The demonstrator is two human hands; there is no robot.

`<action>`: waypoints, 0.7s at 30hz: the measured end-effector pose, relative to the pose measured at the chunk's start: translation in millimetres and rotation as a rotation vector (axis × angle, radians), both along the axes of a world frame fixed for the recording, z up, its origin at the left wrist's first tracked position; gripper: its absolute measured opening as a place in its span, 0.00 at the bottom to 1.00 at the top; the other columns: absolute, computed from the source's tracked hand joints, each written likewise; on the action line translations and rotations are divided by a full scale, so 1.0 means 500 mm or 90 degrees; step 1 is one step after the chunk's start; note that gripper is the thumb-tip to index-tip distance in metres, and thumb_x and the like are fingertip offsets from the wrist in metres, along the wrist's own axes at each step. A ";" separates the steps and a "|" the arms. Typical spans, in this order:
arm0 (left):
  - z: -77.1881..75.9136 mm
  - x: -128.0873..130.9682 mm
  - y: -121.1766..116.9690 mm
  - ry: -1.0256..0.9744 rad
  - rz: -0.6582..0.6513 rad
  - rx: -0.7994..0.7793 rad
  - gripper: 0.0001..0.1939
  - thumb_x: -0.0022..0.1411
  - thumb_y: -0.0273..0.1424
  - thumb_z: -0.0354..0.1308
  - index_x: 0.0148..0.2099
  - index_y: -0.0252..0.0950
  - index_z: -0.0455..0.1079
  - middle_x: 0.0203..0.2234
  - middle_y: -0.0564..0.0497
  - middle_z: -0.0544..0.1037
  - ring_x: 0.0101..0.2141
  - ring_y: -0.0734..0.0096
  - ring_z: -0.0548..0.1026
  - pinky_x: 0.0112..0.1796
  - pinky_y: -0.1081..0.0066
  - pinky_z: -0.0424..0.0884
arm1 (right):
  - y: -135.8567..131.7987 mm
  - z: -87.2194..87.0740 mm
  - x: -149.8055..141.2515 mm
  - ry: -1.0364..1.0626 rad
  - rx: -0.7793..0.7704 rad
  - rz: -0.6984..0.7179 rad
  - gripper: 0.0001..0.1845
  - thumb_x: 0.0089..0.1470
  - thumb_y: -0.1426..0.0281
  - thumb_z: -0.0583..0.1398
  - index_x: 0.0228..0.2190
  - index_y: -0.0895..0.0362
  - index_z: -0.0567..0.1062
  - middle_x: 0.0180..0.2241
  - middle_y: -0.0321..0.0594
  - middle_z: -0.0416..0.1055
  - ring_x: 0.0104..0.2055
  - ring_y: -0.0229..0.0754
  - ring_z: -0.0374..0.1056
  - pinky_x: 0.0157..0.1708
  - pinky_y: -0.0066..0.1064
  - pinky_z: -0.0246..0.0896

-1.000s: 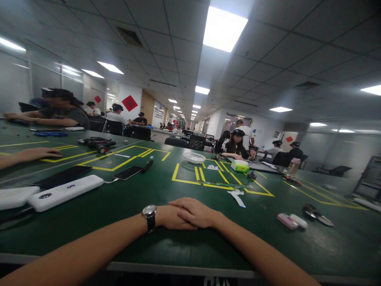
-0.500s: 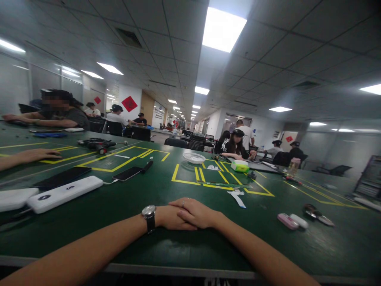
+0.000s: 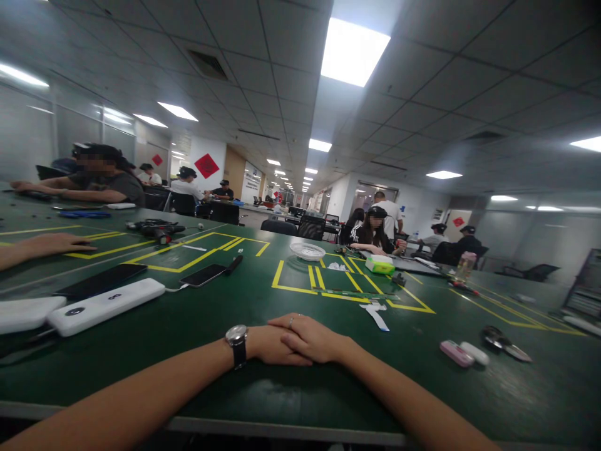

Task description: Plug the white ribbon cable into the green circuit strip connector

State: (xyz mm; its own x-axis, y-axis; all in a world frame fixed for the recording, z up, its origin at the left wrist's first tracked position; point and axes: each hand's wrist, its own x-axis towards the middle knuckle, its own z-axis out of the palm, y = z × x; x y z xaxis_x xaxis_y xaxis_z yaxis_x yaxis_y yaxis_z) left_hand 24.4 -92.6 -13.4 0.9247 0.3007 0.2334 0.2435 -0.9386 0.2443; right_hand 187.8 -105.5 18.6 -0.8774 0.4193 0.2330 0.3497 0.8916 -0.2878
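My left hand (image 3: pixel 270 346) lies on the green tabletop, its visible fingers stretched out to the right, partly covered. Across it rests my right hand (image 3: pixel 315 337), with a thin ring on one finger and its fingers lying loosely over the back of the left. The two hands touch each other, and no object shows in either. A round-faced wristwatch (image 3: pixel 237 347) with a dark strap is on my left wrist. Beyond my hands, a strip of white paper (image 3: pixel 377 317) lies on the table.
White power banks (image 3: pixel 107 305) and a phone (image 3: pixel 204 274) are at left, near another person's hand (image 3: pixel 59 241). Ahead are a white basket (image 3: pixel 307 252) and a green tissue pack (image 3: pixel 379 264). A pink case (image 3: pixel 456 354) lies right. Yellow tape marks the table (image 3: pixel 211 394).
The whole view has shifted slightly right and down. My hands keep the same pose, one resting on the other.
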 end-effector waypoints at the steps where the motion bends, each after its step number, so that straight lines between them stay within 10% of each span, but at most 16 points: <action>1: 0.001 0.000 -0.001 -0.002 0.000 0.002 0.16 0.67 0.34 0.56 0.55 0.40 0.71 0.53 0.51 0.74 0.53 0.62 0.70 0.56 0.70 0.60 | 0.001 -0.001 0.000 -0.001 0.001 -0.001 0.24 0.65 0.66 0.48 0.60 0.58 0.61 0.57 0.46 0.65 0.58 0.43 0.61 0.59 0.38 0.52; 15: 0.012 0.005 -0.001 -0.010 -0.011 -0.014 0.19 0.67 0.35 0.55 0.58 0.37 0.68 0.55 0.45 0.71 0.55 0.57 0.69 0.57 0.65 0.60 | 0.030 -0.010 0.024 0.010 0.023 -0.005 0.24 0.66 0.63 0.45 0.60 0.57 0.61 0.58 0.45 0.64 0.58 0.42 0.60 0.58 0.37 0.52; 21: 0.039 0.010 -0.009 -0.013 -0.083 -0.028 0.26 0.69 0.35 0.52 0.66 0.40 0.56 0.63 0.44 0.61 0.62 0.58 0.58 0.59 0.60 0.54 | 0.164 -0.047 0.167 -0.042 0.101 -0.456 0.29 0.64 0.57 0.47 0.62 0.56 0.57 0.65 0.48 0.51 0.66 0.50 0.45 0.63 0.45 0.39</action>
